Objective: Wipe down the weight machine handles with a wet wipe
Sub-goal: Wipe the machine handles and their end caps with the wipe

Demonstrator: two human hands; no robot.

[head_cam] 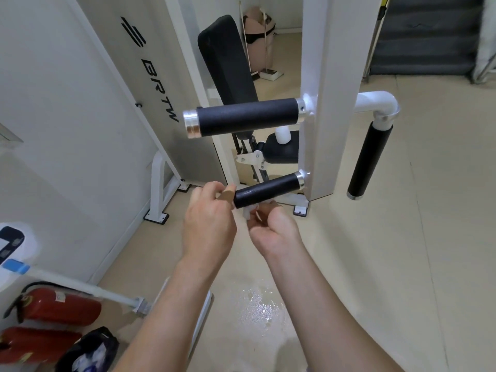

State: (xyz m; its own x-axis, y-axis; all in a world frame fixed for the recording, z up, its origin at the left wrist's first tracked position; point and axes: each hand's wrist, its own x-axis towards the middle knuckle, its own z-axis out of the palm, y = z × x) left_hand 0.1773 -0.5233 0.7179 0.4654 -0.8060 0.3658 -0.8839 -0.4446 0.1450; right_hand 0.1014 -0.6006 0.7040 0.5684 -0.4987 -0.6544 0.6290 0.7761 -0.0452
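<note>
Three black foam handles stick out from the white machine post (326, 146). The upper handle (247, 116) lies level, and the lower handle (267, 190) slants down to the left. A third handle (369, 159) hangs on the right. My left hand (209, 218) pinches the free end of the lower handle. Just under that handle, my right hand (273, 226) holds a small white wet wipe (249, 212) against its underside.
A black padded seat back (228, 60) stands behind the handles. Two red fire extinguishers (59, 307) and a dark bag (91, 350) lie at the lower left. A wet patch (260, 304) shines on the beige floor. A pink bin (259, 30) is at the back.
</note>
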